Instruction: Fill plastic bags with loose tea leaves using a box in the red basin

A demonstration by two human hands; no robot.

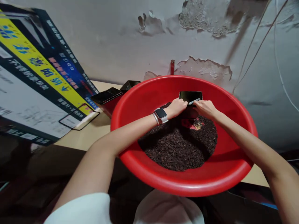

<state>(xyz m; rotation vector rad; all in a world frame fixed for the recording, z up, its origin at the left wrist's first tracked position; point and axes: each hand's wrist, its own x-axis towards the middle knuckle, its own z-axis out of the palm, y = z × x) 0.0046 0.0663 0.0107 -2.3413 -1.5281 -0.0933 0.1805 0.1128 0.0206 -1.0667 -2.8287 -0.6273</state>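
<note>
Above the far part of a large red basin [235,146], both my hands are closed at the near edge of a dark rectangular box [191,94] with a thin light rim. My left hand [177,108], with a watch [161,114] on its wrist, grips the box's near left corner. Between the two hands lies a narrow pale strip [194,101], its right end at the fingers of my right hand [206,109]. Dark, dry shredded leaves [179,149], which look like tea, fill the basin's bottom. A small patch of yellowish bits [198,125] shows under my hands.
The basin stands on a pale tabletop [81,138]. To its left are a tall printed carton [35,84], a thin black frame [90,123], a black-topped box [106,95] and a small black box [130,85]. Cords [254,56] hang by the peeling wall [112,40].
</note>
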